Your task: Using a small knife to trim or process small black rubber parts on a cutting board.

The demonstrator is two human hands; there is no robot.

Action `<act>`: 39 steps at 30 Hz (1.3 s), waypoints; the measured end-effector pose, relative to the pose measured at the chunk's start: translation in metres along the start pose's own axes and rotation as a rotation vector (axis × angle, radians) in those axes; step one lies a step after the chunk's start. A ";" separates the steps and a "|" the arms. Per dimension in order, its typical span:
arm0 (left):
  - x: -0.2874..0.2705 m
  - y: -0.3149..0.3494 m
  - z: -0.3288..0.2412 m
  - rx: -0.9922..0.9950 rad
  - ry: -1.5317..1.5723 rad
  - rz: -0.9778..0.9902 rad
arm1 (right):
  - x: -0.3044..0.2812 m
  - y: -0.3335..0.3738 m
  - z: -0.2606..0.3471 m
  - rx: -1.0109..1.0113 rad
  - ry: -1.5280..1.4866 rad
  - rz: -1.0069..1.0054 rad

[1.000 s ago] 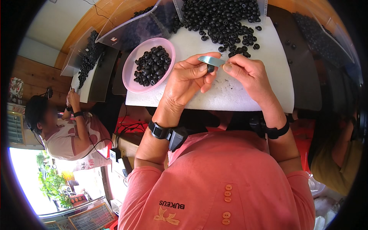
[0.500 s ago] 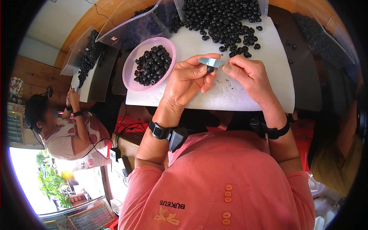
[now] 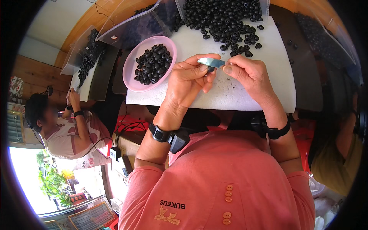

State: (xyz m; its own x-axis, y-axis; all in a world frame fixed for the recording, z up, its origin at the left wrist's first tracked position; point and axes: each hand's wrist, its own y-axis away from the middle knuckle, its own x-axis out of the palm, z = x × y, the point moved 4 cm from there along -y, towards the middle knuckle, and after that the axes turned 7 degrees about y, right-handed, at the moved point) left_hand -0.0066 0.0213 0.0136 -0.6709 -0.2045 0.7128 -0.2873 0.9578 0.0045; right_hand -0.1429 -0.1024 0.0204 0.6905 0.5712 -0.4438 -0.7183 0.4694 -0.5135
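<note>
My left hand (image 3: 188, 78) pinches a small round black part (image 3: 210, 69), rubber-like in look, between thumb and fingers. Most of it is hidden by the fingers and by the blade (image 3: 210, 62) lying across its top. My right hand (image 3: 248, 74) is closed on the right end of this short, shiny blade, with thumb and forefinger pinched together; any handle is hidden in the grip. Both hands are raised over the white board (image 3: 237, 97). To the left of them stands a pink bowl (image 3: 129, 76) with many similar black parts (image 3: 153, 64).
At the far edge a clear bin (image 3: 266, 9) spills a heap of black parts (image 3: 226, 27) onto the board. Another clear bin (image 3: 134, 25) is behind the bowl, one more (image 3: 326, 34) at the right. A co-worker (image 3: 73, 130) sits at the left beside another board.
Less of the black part shows beneath the blade, and the blade's face catches the light differently. Both hands stay almost in the same place.
</note>
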 end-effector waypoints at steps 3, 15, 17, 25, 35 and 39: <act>-0.001 0.001 0.000 0.030 -0.065 -0.044 | 0.002 0.002 0.002 -0.024 0.009 -0.005; -0.009 0.030 -0.095 0.585 -1.129 -0.472 | -0.025 0.004 -0.011 0.227 -0.451 -0.271; -0.012 0.024 -0.096 0.741 -1.485 -0.405 | -0.029 0.005 -0.015 0.279 -0.493 -0.371; 0.058 -0.034 0.007 0.752 -1.818 0.141 | -0.044 0.008 -0.018 0.363 -0.728 -0.542; 0.082 -0.144 0.056 0.670 -2.128 0.199 | -0.060 0.034 -0.034 0.412 -0.711 -0.601; 0.078 -0.179 0.068 0.583 -2.200 0.239 | -0.058 0.035 -0.030 0.429 -0.714 -0.562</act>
State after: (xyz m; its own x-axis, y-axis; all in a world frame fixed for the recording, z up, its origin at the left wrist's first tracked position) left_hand -0.0541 -0.1794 0.0207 -0.0620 -0.3560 -0.9324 0.0565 0.9315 -0.3594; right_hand -0.2057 -0.1390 0.0064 0.8274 0.3958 0.3985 -0.3705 0.9178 -0.1424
